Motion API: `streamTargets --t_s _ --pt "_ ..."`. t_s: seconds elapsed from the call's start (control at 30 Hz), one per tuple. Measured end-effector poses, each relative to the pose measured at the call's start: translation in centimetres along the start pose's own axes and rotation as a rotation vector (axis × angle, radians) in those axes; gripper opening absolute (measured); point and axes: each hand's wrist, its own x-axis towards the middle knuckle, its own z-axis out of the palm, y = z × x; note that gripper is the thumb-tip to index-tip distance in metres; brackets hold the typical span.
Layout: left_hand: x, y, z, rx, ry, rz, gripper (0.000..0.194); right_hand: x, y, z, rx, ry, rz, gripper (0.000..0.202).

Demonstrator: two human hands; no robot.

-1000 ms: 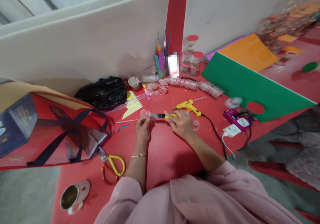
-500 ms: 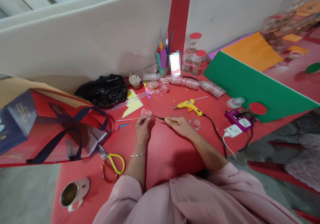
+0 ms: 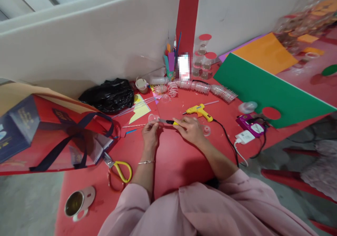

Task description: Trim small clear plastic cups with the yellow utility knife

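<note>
My left hand (image 3: 150, 132) pinches a small clear plastic cup (image 3: 152, 118) above the middle of the red table. In my right hand (image 3: 190, 128) is a yellow and black craft knife (image 3: 171, 122), its blade pointing left and reaching the cup's right side. A yellow glue gun (image 3: 199, 112) lies beyond my right hand, a clear glue stick in its back end. Just right of that hand rests a small clear lid or cup (image 3: 206, 130). A striped straw (image 3: 133, 126) and a blue strip (image 3: 131, 131) lie left of my left hand.
Rows of stacked clear cups (image 3: 193, 86) curve across the back. At left are a gift bag (image 3: 50, 130), scissors (image 3: 119, 171) and a mug (image 3: 79, 202). A green sheet (image 3: 268, 92), a purple power strip (image 3: 251, 125) and the glue gun's cord (image 3: 226, 137) occupy the right.
My right hand has turned the knife so that its flat blade shows, and its fingers have shifted on the handle. My left hand and the cup have hardly moved.
</note>
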Motion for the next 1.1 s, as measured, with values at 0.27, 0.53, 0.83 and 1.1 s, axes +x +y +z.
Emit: streamTargets --t_s 0.27,0.53,0.83,1.1 --pt "0.2 0.2 -0.4 -0.048 -0.030 -0.079 0.033 0.0 0.0 0.1 0.012 -0.042 0.029 0.036" --pt "0.2 0.0 -0.7 -0.103 -0.075 -0.121 0.036 0.2 0.5 -0.1 -0.124 0.049 -0.062 0.035" --pt "0.2 0.2 -0.5 -0.098 -0.073 -0.121 0.039 0.0 -0.4 0.2 0.127 -0.108 0.095 0.039" --pt "0.1 0.2 -0.7 -0.119 -0.112 -0.177 0.038 0.1 0.6 0.4 -0.126 0.048 -0.068 0.036"
